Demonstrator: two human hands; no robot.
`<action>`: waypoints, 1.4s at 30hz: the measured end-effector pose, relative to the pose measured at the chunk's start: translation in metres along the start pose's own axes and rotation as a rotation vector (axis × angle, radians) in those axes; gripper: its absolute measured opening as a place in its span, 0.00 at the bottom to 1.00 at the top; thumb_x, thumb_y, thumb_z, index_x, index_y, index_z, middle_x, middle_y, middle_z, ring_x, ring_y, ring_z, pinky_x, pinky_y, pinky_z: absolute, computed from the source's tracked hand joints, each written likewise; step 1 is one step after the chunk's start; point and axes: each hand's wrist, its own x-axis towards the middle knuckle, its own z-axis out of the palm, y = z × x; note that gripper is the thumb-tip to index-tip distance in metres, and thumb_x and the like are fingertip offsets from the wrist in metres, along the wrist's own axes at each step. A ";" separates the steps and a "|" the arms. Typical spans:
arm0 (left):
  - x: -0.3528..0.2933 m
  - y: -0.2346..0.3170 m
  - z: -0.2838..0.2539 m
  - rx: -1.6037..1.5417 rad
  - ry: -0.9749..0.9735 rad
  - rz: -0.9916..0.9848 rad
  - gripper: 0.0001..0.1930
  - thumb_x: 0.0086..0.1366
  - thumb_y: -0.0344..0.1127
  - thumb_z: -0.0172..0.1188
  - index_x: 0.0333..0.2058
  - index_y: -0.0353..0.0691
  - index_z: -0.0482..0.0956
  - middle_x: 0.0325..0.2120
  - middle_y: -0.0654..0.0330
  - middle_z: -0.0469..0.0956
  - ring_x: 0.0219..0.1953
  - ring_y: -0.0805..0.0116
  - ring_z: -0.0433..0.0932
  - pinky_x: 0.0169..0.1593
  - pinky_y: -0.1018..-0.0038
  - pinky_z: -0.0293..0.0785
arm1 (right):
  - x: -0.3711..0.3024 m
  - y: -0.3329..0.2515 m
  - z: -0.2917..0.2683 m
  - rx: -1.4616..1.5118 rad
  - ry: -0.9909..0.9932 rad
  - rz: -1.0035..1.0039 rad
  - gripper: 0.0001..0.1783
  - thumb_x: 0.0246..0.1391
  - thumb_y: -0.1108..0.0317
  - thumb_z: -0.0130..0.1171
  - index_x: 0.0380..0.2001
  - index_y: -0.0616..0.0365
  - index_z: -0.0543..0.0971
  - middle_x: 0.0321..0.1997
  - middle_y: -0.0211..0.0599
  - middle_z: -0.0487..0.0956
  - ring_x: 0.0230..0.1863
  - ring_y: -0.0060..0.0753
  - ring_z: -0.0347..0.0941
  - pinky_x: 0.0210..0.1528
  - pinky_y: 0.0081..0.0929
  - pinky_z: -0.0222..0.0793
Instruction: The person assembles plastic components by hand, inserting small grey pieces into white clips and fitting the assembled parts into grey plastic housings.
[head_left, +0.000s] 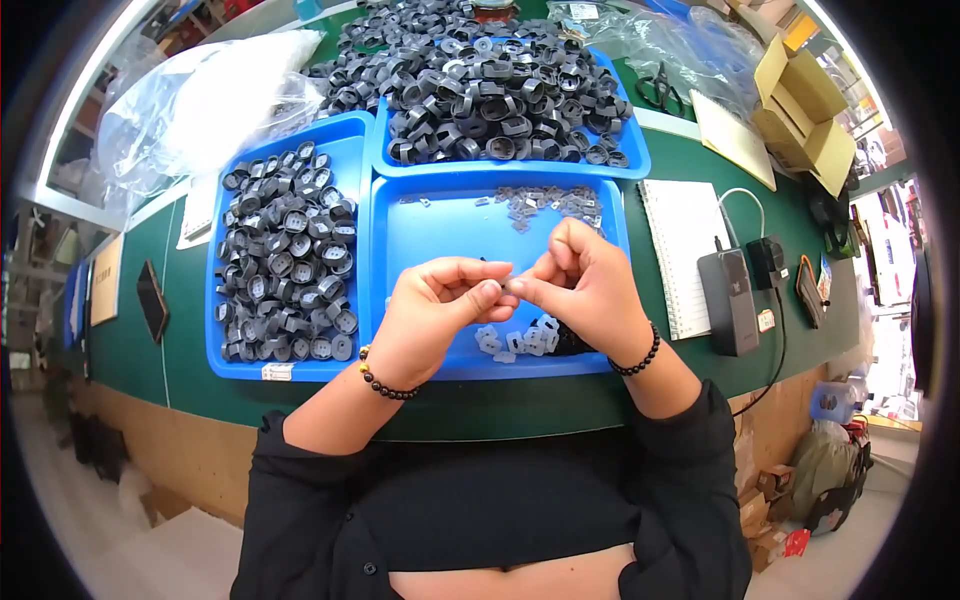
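Note:
Above the blue middle tray point(420, 235), my left hand point(432, 305) and my right hand point(592, 290) meet fingertip to fingertip. Both are closed in a pinch on one small dark part point(506, 287), mostly covered by the fingers, so its kind does not show. Small flat grey pieces point(545, 205) lie along the far right of this tray. Near its front edge are translucent white plastic pieces point(520, 338), with a heap of small black pieces point(573, 344) partly hidden by my right wrist.
Ring-shaped dark grey plastic parts point(290, 250) fill the left tray point(213, 335). More are heaped in the back tray point(640, 165) and spill behind it. On the right lie a spiral notebook point(675, 250), a dark power bank point(728, 300) with cables, scissors point(660, 90) and an open carton point(805, 110).

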 end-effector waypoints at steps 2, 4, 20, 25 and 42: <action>-0.001 0.001 0.002 0.022 -0.021 0.003 0.11 0.64 0.27 0.59 0.44 0.30 0.75 0.38 0.53 0.79 0.40 0.67 0.80 0.46 0.74 0.79 | 0.003 -0.002 -0.006 -0.092 -0.054 0.043 0.19 0.49 0.78 0.65 0.26 0.54 0.61 0.27 0.33 0.78 0.32 0.15 0.75 0.34 0.14 0.70; -0.003 0.001 0.005 0.008 -0.021 0.017 0.10 0.63 0.27 0.59 0.43 0.32 0.74 0.38 0.55 0.78 0.40 0.68 0.79 0.45 0.74 0.78 | 0.011 0.006 -0.014 -0.025 -0.083 -0.048 0.14 0.52 0.77 0.63 0.29 0.56 0.66 0.30 0.32 0.78 0.34 0.14 0.72 0.35 0.14 0.68; -0.001 -0.003 0.001 -0.018 -0.025 0.021 0.11 0.60 0.32 0.65 0.36 0.36 0.74 0.30 0.62 0.76 0.31 0.76 0.76 0.33 0.77 0.78 | 0.107 0.018 -0.101 -1.357 0.373 -0.027 0.07 0.47 0.64 0.62 0.28 0.53 0.84 0.35 0.38 0.79 0.45 0.45 0.72 0.46 0.38 0.70; 0.002 -0.005 0.002 0.011 -0.033 0.019 0.10 0.60 0.32 0.65 0.36 0.36 0.74 0.29 0.64 0.76 0.29 0.77 0.76 0.32 0.78 0.77 | 0.122 0.031 -0.114 -1.277 0.427 0.006 0.11 0.53 0.62 0.58 0.28 0.58 0.82 0.37 0.47 0.78 0.44 0.51 0.73 0.47 0.43 0.69; 0.001 0.001 0.001 -0.152 0.029 0.111 0.11 0.64 0.30 0.60 0.44 0.35 0.74 0.36 0.61 0.77 0.37 0.73 0.78 0.44 0.76 0.77 | 0.026 -0.012 -0.011 -0.004 0.011 -0.123 0.13 0.55 0.76 0.59 0.45 0.62 0.77 0.36 0.32 0.79 0.32 0.19 0.76 0.33 0.16 0.73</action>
